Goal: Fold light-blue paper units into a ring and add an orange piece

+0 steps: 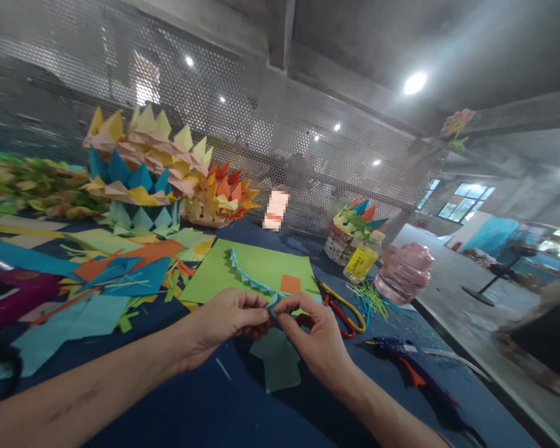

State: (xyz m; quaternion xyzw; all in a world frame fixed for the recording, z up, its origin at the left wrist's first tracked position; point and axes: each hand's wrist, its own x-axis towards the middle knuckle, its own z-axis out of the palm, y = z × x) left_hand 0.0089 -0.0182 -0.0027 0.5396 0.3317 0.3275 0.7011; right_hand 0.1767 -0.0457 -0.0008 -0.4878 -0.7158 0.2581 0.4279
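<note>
Between my two hands is a folded light-blue paper strip (252, 281) with a zigzag, toothed edge. Its free end curves up and away to the left over a green paper sheet (214, 266). My left hand (242, 314) pinches the near end between thumb and fingers. Close against it, my right hand (303, 317) pinches the same end from the right. The exact fold at the fingertips is partly hidden. Under the hands lie pale teal paper pieces (280, 367) on the dark blue table (177, 407). A small orange paper square (290, 284) rests on the green sheet.
Scissors (354, 314) with red and yellow handles and a blue glue gun (410, 361) lie at right. Behind stand a yellow-labelled bottle (361, 262), a pink vase (405, 270) and folded-paper crowns (144, 165). Coloured paper scraps (135, 267) and a purple tool (23, 295) occupy the left.
</note>
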